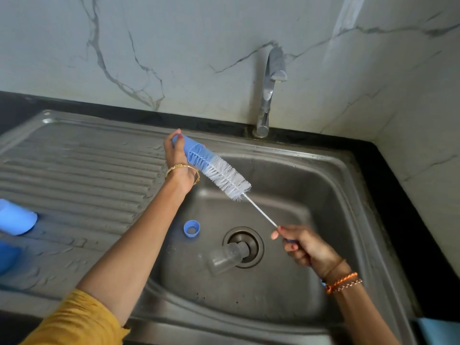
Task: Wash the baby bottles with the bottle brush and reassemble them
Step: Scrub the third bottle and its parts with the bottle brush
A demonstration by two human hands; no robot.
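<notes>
My left hand point(177, 155) grips a translucent blue bottle point(196, 154) held sideways over the sink's left rim. A bottle brush point(227, 179) with white bristles sticks partway into the bottle's open mouth. Its twisted wire stem runs down to my right hand point(302, 246), which grips the blue handle. On the sink floor a blue screw ring point(191, 228) stands near the left wall. A clear cap point(225, 260) lies on its side by the drain point(244, 246).
The steel sink basin point(311, 195) fills the middle, with a ribbed, wet draining board point(79, 175) to its left. Blue bottle parts point(16, 217) lie at the board's left edge. A chrome tap point(270, 88) stands behind the basin, against the marble wall.
</notes>
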